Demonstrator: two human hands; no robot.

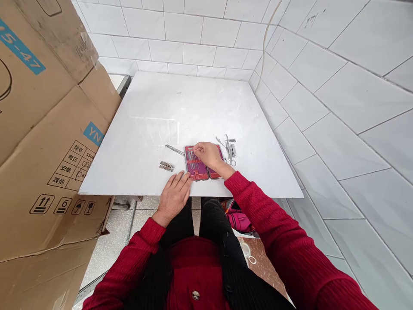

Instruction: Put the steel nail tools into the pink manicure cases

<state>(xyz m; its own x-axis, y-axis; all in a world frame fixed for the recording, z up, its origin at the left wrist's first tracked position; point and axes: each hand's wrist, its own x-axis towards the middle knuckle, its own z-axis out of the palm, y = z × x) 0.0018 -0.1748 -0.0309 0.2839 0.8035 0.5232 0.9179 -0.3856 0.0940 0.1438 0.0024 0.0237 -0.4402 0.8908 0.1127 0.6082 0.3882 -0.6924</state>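
Observation:
A red and purple manicure case (198,176) lies unfolded near the table's front edge, with several slim metal tools in its left half. My right hand (208,155) reaches over the case, thumb and fingers pinched above the upper tools; what they grip is too small to make out. My left hand (175,193) rests flat with its fingers stretched out, fingertips at the case's lower left corner. Nail clippers (167,166) lie left of the case, below a thin metal tool (174,150). Right of it are small scissors (230,160), more clippers (233,150) and other metal tools.
The white table (155,99) meets tiled walls at the back and right. Large cardboard boxes (48,129) stand close on the left. A cable (266,38) hangs in the back right corner. Pink fabric (238,220) lies below the table's front edge.

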